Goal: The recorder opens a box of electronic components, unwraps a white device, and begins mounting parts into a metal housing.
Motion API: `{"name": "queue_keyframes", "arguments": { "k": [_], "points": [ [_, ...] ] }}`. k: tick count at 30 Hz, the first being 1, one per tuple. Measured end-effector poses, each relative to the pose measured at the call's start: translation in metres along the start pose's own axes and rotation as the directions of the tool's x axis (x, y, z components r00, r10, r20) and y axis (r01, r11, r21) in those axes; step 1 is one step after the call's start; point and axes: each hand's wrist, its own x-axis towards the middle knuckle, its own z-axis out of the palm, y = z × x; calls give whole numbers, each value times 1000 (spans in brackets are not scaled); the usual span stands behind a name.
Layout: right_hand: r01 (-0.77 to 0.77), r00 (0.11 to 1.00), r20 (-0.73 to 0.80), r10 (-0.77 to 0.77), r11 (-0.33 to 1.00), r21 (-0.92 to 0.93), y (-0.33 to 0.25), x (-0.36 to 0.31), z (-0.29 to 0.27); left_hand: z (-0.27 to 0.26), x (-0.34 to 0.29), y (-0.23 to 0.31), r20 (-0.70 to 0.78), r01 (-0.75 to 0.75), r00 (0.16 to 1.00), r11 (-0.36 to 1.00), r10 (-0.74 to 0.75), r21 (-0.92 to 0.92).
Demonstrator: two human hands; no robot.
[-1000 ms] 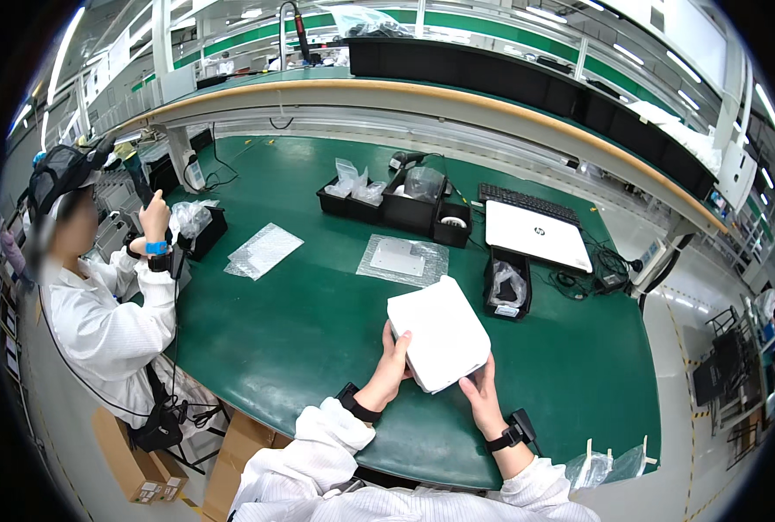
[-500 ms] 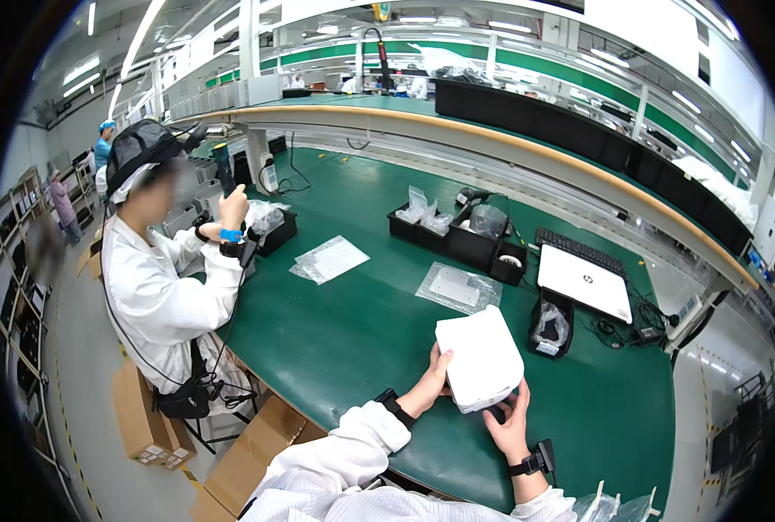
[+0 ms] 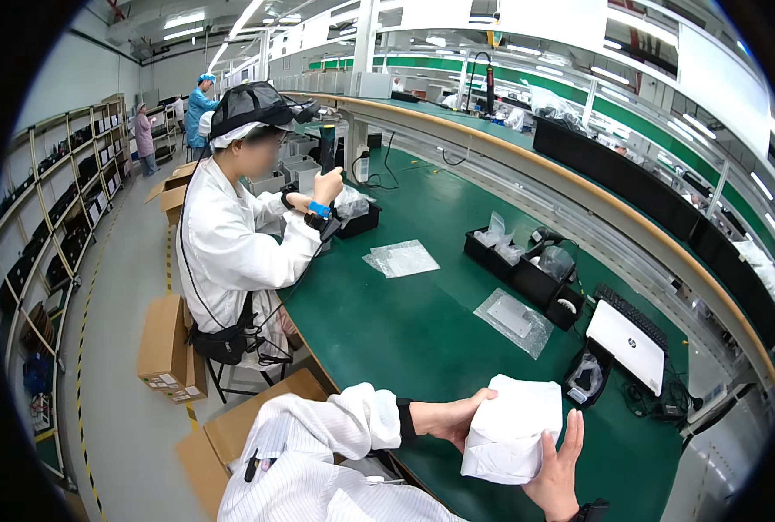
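A white, box-shaped package (image 3: 513, 428) with a soft, creased wrapping is held over the near edge of the green table. My left hand (image 3: 459, 419) grips its left side, thumb on the upper corner and the other fingers partly hidden beneath. On its right side rests my right hand (image 3: 558, 474), palm and thumb against the lower corner, fingers pointing up along the side. The package is tilted and hides part of the table behind it. What is inside the wrapping cannot be seen.
Ahead on the green table (image 3: 387, 339) lie clear bubble bags (image 3: 516, 322). Black bins (image 3: 513, 270), a white laptop (image 3: 627, 346) and a keyboard (image 3: 635, 315) stand farther right. A co-worker (image 3: 239, 226) sits at left, beside cardboard boxes (image 3: 163, 348). An open carton (image 3: 222, 426) stands below the table edge.
The view has swung left, so the table and co-worker sit farther right in it. Both hands still hold the package, now nearer to me and turned, showing more of its creased side.
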Motion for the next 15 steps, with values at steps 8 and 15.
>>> {"name": "queue_keyframes", "arguments": {
  "k": [8,15],
  "points": [
    [-124,992,58,110,879,460,36,-12,-8,7,17,29,32,227,967,915,-251,333],
    [-385,923,209,325,748,541,86,7,10,-43,-8,166,-146,196,688,11,711,981]
  ]
}}
